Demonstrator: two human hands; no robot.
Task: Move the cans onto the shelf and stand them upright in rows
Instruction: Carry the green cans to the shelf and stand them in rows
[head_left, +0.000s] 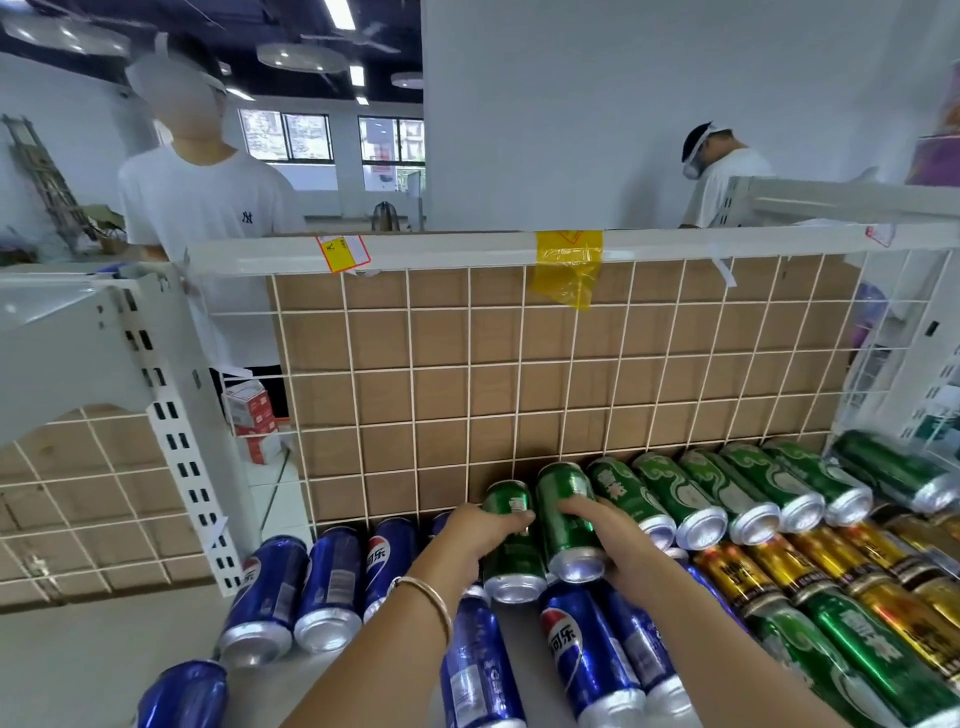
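My left hand (480, 535) grips a green can (511, 551) and my right hand (608, 535) grips a second green can (566, 519), both held side by side near the back of the white shelf (104, 670). To their right stands a row of several green cans (701, 499) along the wire grid back. Blue cans (291, 587) stand at the left and in front (587, 660). Gold cans (779, 566) and more green cans (872, 660) fill the right side.
A white wire grid (519, 364) with brown board behind closes the shelf's back. A perforated white upright (176, 447) stands at the left. Two people in white shirts (202, 202) (727, 176) stand beyond the shelf. Red and white boxes (249, 415) sit on the floor behind.
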